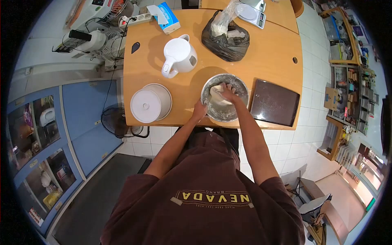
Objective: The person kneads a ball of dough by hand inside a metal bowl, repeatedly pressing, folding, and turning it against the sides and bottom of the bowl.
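A metal mixing bowl (245, 90) dusted with flour stands at the front of the wooden table. In it lies a pale lump of dough (215, 94), with loose flour around it on the bowl's floor and wall. At the bowl's left rim, my left hand (199, 110) grips the edge, its thumb side toward the bowl. My right hand (228, 93) reaches inside from the right, fingers curled over the dough's right side; the fingertips are partly hidden.
Right of the bowl lies a dark baking tray (274, 103). A white lidded container (146, 104) and a white electric kettle (178, 55) stand to the left. Farther back are a black plastic bag (223, 45), a kitchen scale (251, 15) and a tissue box (168, 18) on the table (188, 92).
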### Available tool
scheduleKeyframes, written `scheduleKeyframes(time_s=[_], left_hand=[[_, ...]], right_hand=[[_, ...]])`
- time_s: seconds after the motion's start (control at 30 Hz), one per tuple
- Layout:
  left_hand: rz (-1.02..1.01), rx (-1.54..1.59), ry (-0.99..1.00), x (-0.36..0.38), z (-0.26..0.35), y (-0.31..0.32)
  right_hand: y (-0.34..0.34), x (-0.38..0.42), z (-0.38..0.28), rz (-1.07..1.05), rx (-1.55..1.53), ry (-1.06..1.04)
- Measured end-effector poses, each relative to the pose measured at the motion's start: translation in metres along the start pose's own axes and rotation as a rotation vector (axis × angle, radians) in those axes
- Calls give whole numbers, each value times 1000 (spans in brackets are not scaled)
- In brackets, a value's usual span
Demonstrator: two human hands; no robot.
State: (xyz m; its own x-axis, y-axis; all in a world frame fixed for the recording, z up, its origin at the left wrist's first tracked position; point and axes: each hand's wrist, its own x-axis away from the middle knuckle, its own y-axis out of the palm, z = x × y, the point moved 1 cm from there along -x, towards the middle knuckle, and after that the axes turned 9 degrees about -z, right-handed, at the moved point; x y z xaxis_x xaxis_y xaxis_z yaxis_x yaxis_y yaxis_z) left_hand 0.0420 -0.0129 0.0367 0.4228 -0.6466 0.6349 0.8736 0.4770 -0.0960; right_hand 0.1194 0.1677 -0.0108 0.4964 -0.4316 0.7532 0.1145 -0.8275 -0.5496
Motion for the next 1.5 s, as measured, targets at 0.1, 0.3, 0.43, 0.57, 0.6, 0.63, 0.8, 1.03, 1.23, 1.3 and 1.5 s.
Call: scheduleKeyframes(time_s=[0.1, 0.3, 0.43, 0.57, 0.6, 0.63, 0.8, 1.03, 1.23, 1.3, 1.5], left_hand=[[29, 60, -17, -4, -7, 3], [61, -173, 14, -32, -49, 3], [91, -158, 85, -16, -22, 0], [105, -206, 60, -12, -16, 0], [110, -227, 66, -12, -16, -1], [91, -241, 39, -11, -17, -2], [108, -282, 214, -20, -39, -5], [51, -243, 37, -18, -34, 0], [67, -163, 61, -11, -30, 1], [36, -96, -7, -13, -36, 2], [77, -30, -60, 1, 5, 2]], right_hand=[[-8, -18, 21, -54, -101, -222], [8, 76, -27, 207, 75, -216], [30, 105, -21, 242, 127, -252], [69, 116, -14, 293, 165, -271], [75, 116, -15, 263, 156, -247], [81, 115, -15, 233, 147, -222], [95, 102, -20, 247, 100, -154], [47, 57, -7, -16, 52, -59], [13, -31, 30, -250, -258, -243], [8, -43, 35, -159, -129, -212], [-22, 60, -17, 244, 271, -223]])
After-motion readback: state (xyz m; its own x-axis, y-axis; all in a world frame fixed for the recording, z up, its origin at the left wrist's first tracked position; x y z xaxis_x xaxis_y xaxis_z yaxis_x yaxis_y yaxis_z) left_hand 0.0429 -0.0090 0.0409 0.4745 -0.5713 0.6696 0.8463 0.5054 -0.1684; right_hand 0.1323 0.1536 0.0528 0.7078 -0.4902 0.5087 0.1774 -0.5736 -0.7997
